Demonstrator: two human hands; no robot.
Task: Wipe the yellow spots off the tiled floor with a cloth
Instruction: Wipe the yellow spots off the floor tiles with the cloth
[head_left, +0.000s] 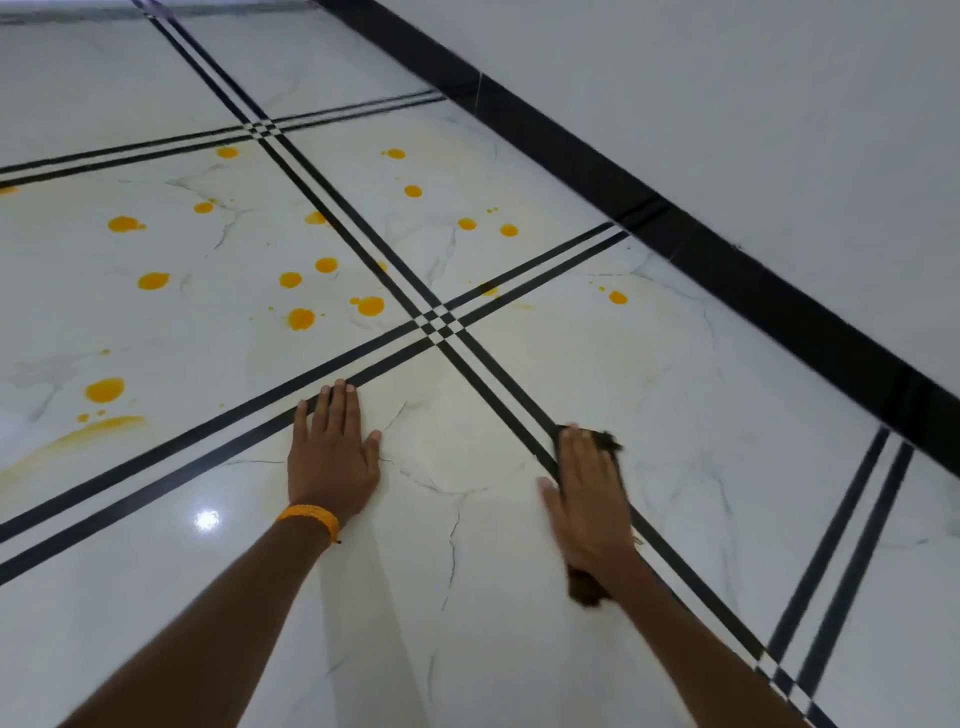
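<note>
Remaining beyond the flat, empty left hand (332, 457) are many yellow spots (301, 318) and a smear on the glossy white marble-look tiled floor (467, 597); right hand (589, 506) presses a dark brown cloth (584, 590), nearby tile clean.

Place: an indoor room, probably in a home or similar finished building; the exact kind cannot be told.
Floor: large glossy white marble-look tiles (597, 395) are laid, divided by paired black inlay strips (363, 371) that cross in small checkered squares.
Wall: a plain white painted wall (727, 104) is met by the floor along a black skirting band (691, 249).
Light: a ceiling lamp is mirrored as a bright glare spot (207, 519) in the polished surface.
Furnishings: nothing is shown.
</note>
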